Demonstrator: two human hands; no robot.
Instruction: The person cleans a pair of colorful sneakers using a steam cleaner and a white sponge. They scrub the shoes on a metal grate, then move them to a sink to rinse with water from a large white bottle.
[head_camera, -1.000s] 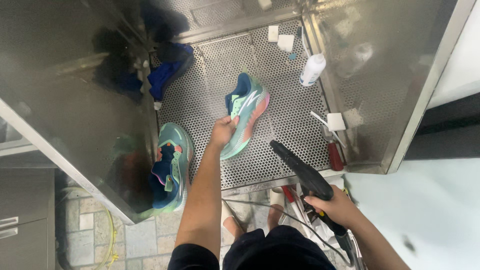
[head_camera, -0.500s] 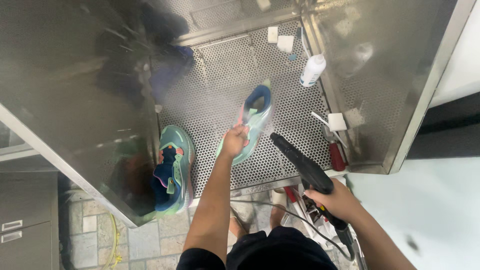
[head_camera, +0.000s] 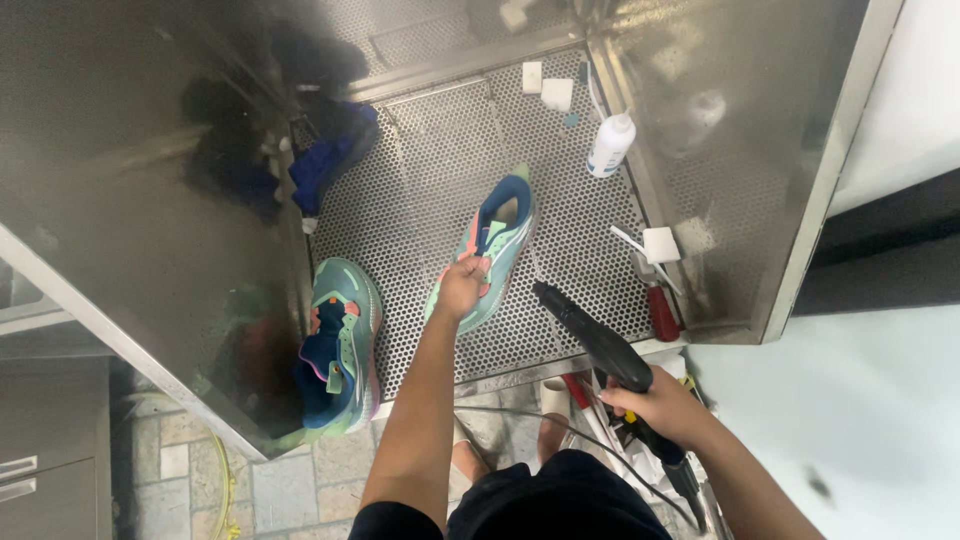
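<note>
A teal sneaker (head_camera: 492, 245) with a navy collar and coral accents is held near the middle of a perforated steel floor (head_camera: 420, 160) inside a stainless wash cabinet, its toe gripped by the left hand (head_camera: 462, 288) so that the shoe is tilted up on one edge, opening turned toward the far wall. The hold appears chosen to present the side of the upper to the black spray gun (head_camera: 590, 340), which is clasped in the right hand (head_camera: 662, 405), fingers wrapped round its grip, and aimed at the shoe from the near right. Whether the trigger is pressed cannot be told. A hose is seen trailing down from the gun toward the near edge.

The matching sneaker (head_camera: 338, 350) is rested at the near left, leaning against the cabinet's reflective side wall (head_camera: 130, 230), out of the line of the nozzle. A blue cloth (head_camera: 330, 155) is bunched at the far left. A white bottle (head_camera: 610, 145) is stood at the far right, and a red-handled tool (head_camera: 662, 312) and a white brush (head_camera: 655, 245) are laid along the right wall, within reach of the gun hand.
</note>
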